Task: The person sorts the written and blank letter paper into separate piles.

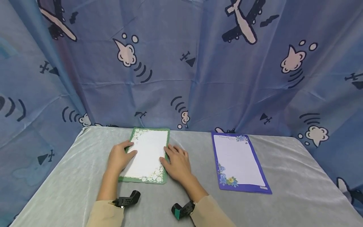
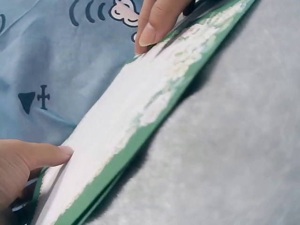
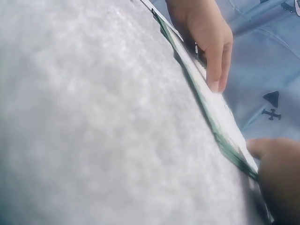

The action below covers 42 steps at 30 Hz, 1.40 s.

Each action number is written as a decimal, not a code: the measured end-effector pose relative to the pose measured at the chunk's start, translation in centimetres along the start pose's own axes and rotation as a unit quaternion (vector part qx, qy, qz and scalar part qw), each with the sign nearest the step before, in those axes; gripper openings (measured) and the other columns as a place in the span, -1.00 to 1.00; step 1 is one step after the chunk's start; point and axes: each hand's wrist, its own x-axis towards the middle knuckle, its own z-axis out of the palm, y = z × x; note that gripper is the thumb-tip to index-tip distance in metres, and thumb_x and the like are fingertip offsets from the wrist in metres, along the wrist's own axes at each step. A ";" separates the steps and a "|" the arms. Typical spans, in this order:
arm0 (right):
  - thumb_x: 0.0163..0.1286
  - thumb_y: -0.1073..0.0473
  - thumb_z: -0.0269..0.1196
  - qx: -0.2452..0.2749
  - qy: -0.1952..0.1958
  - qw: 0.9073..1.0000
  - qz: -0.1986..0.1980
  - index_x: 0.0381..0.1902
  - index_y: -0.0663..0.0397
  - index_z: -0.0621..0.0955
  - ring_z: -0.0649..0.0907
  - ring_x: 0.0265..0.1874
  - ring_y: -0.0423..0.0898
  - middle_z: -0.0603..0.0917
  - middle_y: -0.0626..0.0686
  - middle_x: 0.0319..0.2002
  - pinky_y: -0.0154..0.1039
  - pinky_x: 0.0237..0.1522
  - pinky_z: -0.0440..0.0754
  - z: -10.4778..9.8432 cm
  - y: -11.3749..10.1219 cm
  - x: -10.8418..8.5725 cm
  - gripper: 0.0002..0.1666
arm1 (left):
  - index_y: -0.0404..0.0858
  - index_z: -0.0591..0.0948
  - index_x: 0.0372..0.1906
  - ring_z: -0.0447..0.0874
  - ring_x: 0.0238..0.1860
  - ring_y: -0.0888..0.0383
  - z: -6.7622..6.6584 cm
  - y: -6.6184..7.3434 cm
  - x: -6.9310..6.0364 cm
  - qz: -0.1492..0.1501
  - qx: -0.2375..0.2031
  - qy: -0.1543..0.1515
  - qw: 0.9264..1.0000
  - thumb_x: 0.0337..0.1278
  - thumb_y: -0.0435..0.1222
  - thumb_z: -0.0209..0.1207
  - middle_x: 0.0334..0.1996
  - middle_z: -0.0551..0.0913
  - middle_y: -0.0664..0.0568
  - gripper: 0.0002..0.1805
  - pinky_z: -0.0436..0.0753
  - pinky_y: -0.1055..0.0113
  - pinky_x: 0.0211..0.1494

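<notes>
A small stack of green-bordered stationery sheets point(image 1: 148, 154), white inside with flowers along the border, lies at the left-centre of the table. My left hand point(image 1: 119, 157) holds its left side, the thumb over the top sheet and the fingers at the edge. Across from it, my right hand point(image 1: 178, 164) holds the right side, with its thumb on the border. Layered green edges of the sheets point(image 3: 206, 105) show in the right wrist view. Both thumbs rest on the white face in the left wrist view. The undersides of the fingers are partly hidden.
To the right lies a purple-bordered stationery sheet point(image 1: 241, 160) with blue flowers. A pale grey cloth covers the table point(image 1: 297, 183). Behind it hangs a blue curtain point(image 1: 210, 69) printed with airplanes and clouds.
</notes>
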 end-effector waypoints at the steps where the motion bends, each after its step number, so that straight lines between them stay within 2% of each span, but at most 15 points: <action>1: 0.49 -0.17 0.16 -0.001 -0.001 1.000 0.001 0.41 -0.04 0.51 0.39 0.46 0.15 0.45 0.11 0.46 0.23 0.41 0.25 0.0 0.0 0.0 -0.37 | -0.37 0.58 0.27 0.31 0.46 -0.33 0.0 0.0 0.0 -0.002 0.000 0.000 1.000 0.27 -0.28 0.30 0.43 0.39 -0.33 -0.50 0.31 -0.20 0.50; 7: 0.48 -0.16 0.17 0.000 -0.006 1.000 -0.011 0.42 -0.04 0.50 0.40 0.45 0.15 0.44 0.12 0.47 0.25 0.39 0.27 0.3 -0.7 0.4 -0.36 | -0.36 0.58 0.28 0.30 0.47 -0.33 -0.7 -0.3 -0.1 -0.022 0.008 0.011 1.000 0.29 -0.25 0.28 0.44 0.39 -0.31 -0.50 0.29 -0.20 0.51; 10: 0.47 -0.14 0.18 0.010 -0.004 1.000 -0.011 0.41 -0.03 0.50 0.41 0.45 0.16 0.44 0.12 0.47 0.24 0.39 0.27 0.2 -0.9 0.7 -0.36 | -0.36 0.58 0.27 0.30 0.47 -0.33 -0.9 -0.4 0.0 -0.022 0.008 0.016 1.000 0.29 -0.25 0.28 0.43 0.40 -0.32 -0.50 0.28 -0.20 0.51; 18: 0.47 -0.14 0.19 0.007 0.004 1.000 -0.004 0.39 -0.03 0.52 0.41 0.45 0.15 0.46 0.12 0.46 0.24 0.38 0.28 0.2 -0.3 0.6 -0.38 | -0.38 0.59 0.25 0.32 0.46 -0.32 -0.5 -0.4 0.2 -0.017 -0.011 0.013 1.000 0.24 -0.27 0.32 0.42 0.40 -0.34 -0.49 0.31 -0.18 0.50; 32: 0.44 -0.13 0.22 -0.009 0.016 1.000 -0.007 0.36 -0.04 0.55 0.43 0.43 0.14 0.48 0.11 0.44 0.23 0.35 0.31 0.1 0.2 0.1 -0.39 | -0.38 0.59 0.25 0.36 0.43 -0.33 0.0 0.1 0.3 -0.017 -0.010 0.009 1.000 0.24 -0.27 0.32 0.39 0.44 -0.35 -0.49 0.35 -0.19 0.47; 38: 0.45 -0.15 0.22 -0.006 0.010 1.000 -0.002 0.36 -0.02 0.55 0.43 0.43 0.16 0.47 0.14 0.44 0.25 0.36 0.31 -0.2 0.2 0.2 -0.38 | -0.38 0.58 0.27 0.40 0.40 -0.33 0.0 0.7 0.4 -0.018 -0.003 0.005 1.000 0.28 -0.24 0.30 0.34 0.50 -0.36 -0.49 0.40 -0.20 0.43; 42: 0.46 -0.19 0.20 0.009 -0.005 1.000 -0.004 0.36 0.02 0.54 0.43 0.43 0.20 0.48 0.19 0.43 0.28 0.36 0.33 -0.7 0.1 0.4 -0.35 | -0.33 0.58 0.28 0.40 0.38 -0.36 -0.1 1.7 0.6 0.006 0.007 0.021 1.000 0.31 -0.15 0.27 0.34 0.52 -0.32 -0.47 0.37 -0.26 0.41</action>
